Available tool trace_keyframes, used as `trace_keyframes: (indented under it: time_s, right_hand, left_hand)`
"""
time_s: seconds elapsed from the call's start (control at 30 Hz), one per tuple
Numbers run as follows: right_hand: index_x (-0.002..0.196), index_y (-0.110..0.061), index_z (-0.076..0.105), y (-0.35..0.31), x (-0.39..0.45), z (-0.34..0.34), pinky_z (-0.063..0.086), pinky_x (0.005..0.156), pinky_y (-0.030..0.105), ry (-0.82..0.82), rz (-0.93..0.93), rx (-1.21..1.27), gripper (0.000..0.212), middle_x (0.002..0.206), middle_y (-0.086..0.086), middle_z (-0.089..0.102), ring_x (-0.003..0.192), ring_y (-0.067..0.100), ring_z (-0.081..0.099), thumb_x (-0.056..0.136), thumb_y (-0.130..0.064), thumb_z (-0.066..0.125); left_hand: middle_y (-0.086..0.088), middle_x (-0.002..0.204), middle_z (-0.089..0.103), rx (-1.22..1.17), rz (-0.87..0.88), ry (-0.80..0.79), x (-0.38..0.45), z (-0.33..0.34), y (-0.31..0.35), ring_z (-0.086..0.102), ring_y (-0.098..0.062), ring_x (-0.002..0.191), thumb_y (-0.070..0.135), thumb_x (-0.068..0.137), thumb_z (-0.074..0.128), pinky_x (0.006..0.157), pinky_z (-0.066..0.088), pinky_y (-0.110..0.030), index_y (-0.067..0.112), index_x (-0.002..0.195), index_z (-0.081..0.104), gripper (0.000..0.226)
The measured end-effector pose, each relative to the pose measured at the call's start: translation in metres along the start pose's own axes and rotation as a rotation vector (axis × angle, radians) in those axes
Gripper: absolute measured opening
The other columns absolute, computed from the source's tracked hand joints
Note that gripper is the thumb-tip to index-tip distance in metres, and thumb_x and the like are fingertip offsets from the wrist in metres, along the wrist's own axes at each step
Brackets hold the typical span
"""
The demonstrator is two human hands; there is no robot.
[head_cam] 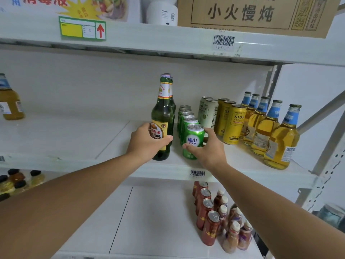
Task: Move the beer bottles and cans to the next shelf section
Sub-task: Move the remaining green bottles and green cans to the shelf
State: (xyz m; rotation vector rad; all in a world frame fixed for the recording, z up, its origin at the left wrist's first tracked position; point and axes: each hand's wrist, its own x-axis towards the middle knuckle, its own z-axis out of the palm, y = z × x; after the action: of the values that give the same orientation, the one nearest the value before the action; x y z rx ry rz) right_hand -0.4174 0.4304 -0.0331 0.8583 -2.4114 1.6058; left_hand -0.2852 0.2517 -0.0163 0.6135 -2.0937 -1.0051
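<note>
Left hand (147,143) grips green bottle (162,116) — right hand (209,146), fingers curled round green can (193,141)

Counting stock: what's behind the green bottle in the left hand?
Behind the green bottle gripped by the left hand, two more capped necks show in line. Their bodies are mostly covered, so anything further back can't be seen.

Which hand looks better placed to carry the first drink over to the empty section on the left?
Probably the left hand: it already grips the green beer bottle and is nearer the bare left section. The right hand only cups the front green can.
</note>
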Motion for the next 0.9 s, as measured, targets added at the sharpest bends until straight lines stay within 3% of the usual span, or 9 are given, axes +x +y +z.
trace_keyframes:
  time_s: [0.1, 0.27, 0.5, 0.63, 0.9]
  right_hand:
    - [0.149, -0.027, 0.047, -0.001, 0.004, 0.002, 0.062, 0.094, 0.043, -0.013, 0.011, -0.014, 0.09, 0.114, -0.007, 0.07, 0.103, 0.015, 0.067, 0.076, -0.043, 0.097]
    - [0.146, -0.028, 0.048, 0.001, 0.008, 0.005, 0.062, 0.092, 0.041, -0.016, 0.008, -0.026, 0.086, 0.112, -0.007, 0.069, 0.102, 0.016, 0.068, 0.077, -0.044, 0.096]
    - [0.146, -0.026, 0.049, 0.001, 0.011, 0.006, 0.059, 0.081, 0.035, -0.035, 0.037, -0.053, 0.084, 0.104, -0.01, 0.064, 0.094, 0.015, 0.066, 0.078, -0.046, 0.094]
    - [0.145, -0.025, 0.049, 0.003, 0.011, 0.006, 0.058, 0.082, 0.036, -0.043, 0.054, -0.063, 0.084, 0.101, -0.011, 0.061, 0.093, 0.014, 0.064, 0.078, -0.048, 0.094]
    - [0.145, -0.027, 0.051, 0.001, 0.004, 0.008, 0.06, 0.088, 0.039, -0.007, 0.054, -0.066, 0.084, 0.113, -0.005, 0.07, 0.095, 0.016, 0.066, 0.077, -0.051, 0.093]
  left_hand:
    - [0.013, 0.106, 0.076, 0.009, -0.001, 0.022, 0.001, 0.003, 0.0, 0.069, 0.001, 0.093, 0.052, 0.076, 0.092, 0.068, 0.048, -0.016, 0.03, 0.118, 0.069, 0.052]
    - [0.011, 0.108, 0.075, 0.035, 0.002, 0.026, 0.003, 0.005, 0.0, 0.072, -0.01, 0.098, 0.052, 0.077, 0.092, 0.068, 0.048, -0.017, 0.029, 0.119, 0.068, 0.054]
    - [0.008, 0.107, 0.075, 0.149, -0.014, 0.02, 0.012, 0.006, 0.002, 0.072, -0.016, 0.097, 0.058, 0.074, 0.091, 0.072, 0.053, -0.027, 0.027, 0.12, 0.067, 0.06]
    - [0.008, 0.107, 0.074, 0.145, -0.013, 0.017, 0.01, 0.006, 0.003, 0.071, -0.015, 0.097, 0.056, 0.077, 0.091, 0.066, 0.049, -0.021, 0.026, 0.121, 0.066, 0.059]
    - [0.012, 0.103, 0.075, 0.102, -0.037, 0.057, -0.003, 0.009, 0.011, 0.071, -0.012, 0.093, 0.062, 0.074, 0.09, 0.064, 0.049, -0.02, 0.03, 0.115, 0.07, 0.056]
